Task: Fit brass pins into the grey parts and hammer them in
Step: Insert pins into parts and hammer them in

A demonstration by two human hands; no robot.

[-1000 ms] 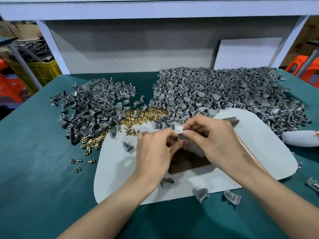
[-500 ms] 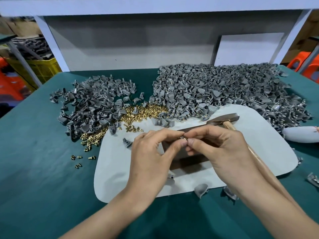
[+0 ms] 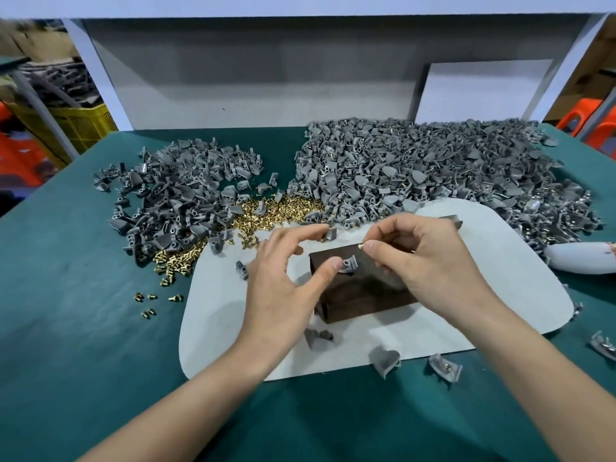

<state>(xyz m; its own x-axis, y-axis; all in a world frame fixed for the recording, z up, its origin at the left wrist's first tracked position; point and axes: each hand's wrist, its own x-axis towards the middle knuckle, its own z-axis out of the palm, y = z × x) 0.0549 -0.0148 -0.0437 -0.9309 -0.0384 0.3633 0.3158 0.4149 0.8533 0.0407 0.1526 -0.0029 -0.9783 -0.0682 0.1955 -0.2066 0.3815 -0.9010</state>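
A small grey part, a matte plastic wedge with a curved lip and two round sockets facing up, sits on top of a dark brown block in the middle of the frame. The block stands on a pale rounded mat spread over the green surface. The left hand arches over the block's left end: its thumb rests against the part's left edge, while the other fingers curve up and apart, gripping nothing. Another loose grey piece lies just beside the index fingertip, and whether they touch cannot be told. The right hand pinches a single brass pin between thumb and index finger, the pin's shiny tip poking out to the left, just above and to the right of the part and not yet in a socket. Its remaining fingers curl in beneath. Behind the right hand a metal hammer head peeks out on the mat. Further up the frame lie two heaps of grey parts — a darker one at centre left and a larger, lighter one at upper right — with a spill of loose brass pins between them. A few stray pins dot the surface at left.
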